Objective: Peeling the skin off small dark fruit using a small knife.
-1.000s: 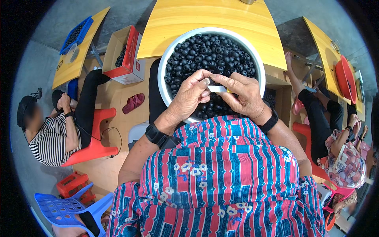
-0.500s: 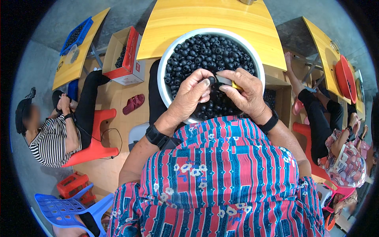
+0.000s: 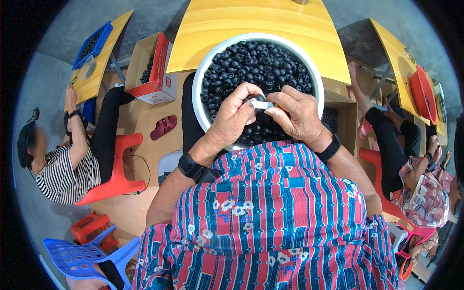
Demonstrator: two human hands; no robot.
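Observation:
A wide pale metal basin (image 3: 196, 94), heaped with small black round pieces (image 3: 256, 65), several showing hollow ends, sits close in front of my body. Over its near half, my left hand (image 3: 232, 117) pinches one black round bead-like piece (image 3: 259, 97) between thumb and fingers. My right hand (image 3: 300, 116) is closed around a small knife (image 3: 262, 104), and its short flat blade lies across the piece, near my left thumb. My right fingers hide most of the knife's handle.
A yellow table (image 3: 261, 19) stands just beyond the basin. At left are an open carton (image 3: 157, 82), red slippers (image 3: 163, 127) and a seated person (image 3: 65, 169); at right, another seated person (image 3: 420, 193) beside a table with a red basin (image 3: 421, 94). A blue chair (image 3: 82, 258) is behind left.
The knife blade has swung left over the black piece toward my left thumb, and its yellow handle is now mostly covered. The person at left has raised an arm to their table.

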